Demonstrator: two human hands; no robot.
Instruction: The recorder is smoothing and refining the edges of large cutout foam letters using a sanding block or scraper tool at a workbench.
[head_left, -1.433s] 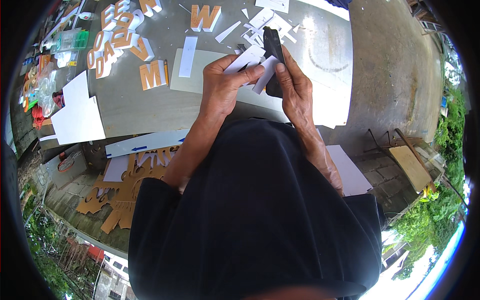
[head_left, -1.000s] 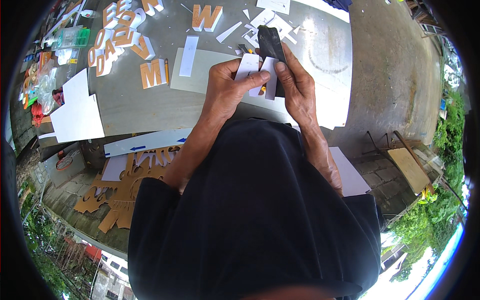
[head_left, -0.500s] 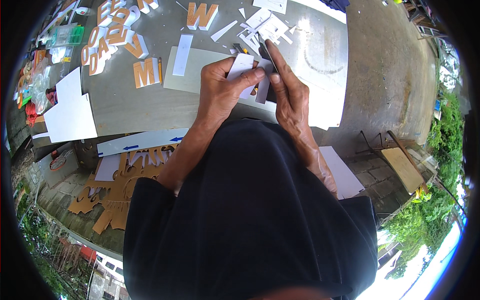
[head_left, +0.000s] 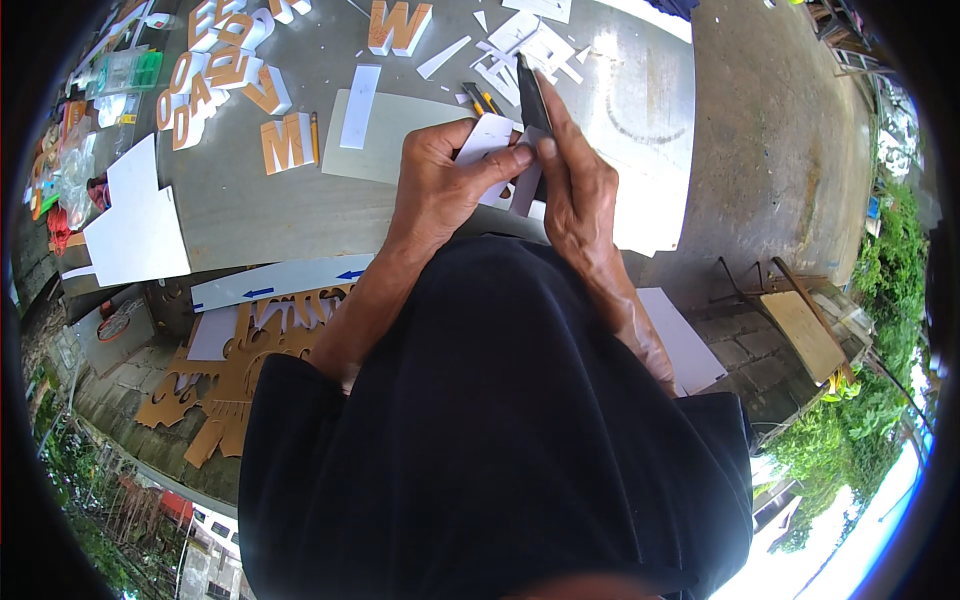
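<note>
Head view: hands (head_left: 438, 178) hold flat white pieces (head_left: 484, 136) and a black bar (head_left: 531, 105).

Left hand (head_left: 438, 178) beside right hand (head_left: 581, 192)

Grey tabletop (head_left: 270, 212), block letters (head_left: 238, 68), yellow pencil (head_left: 315, 138), white offcuts (head_left: 545, 48), pale sheet (head_left: 382, 155)

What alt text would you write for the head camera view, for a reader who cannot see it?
A person's left hand holds a white piece beside a dark flat strip in the right hand, over a grey table. Brown-faced block letters with white sides lie at upper left; white scraps lie beyond the hands.
</note>
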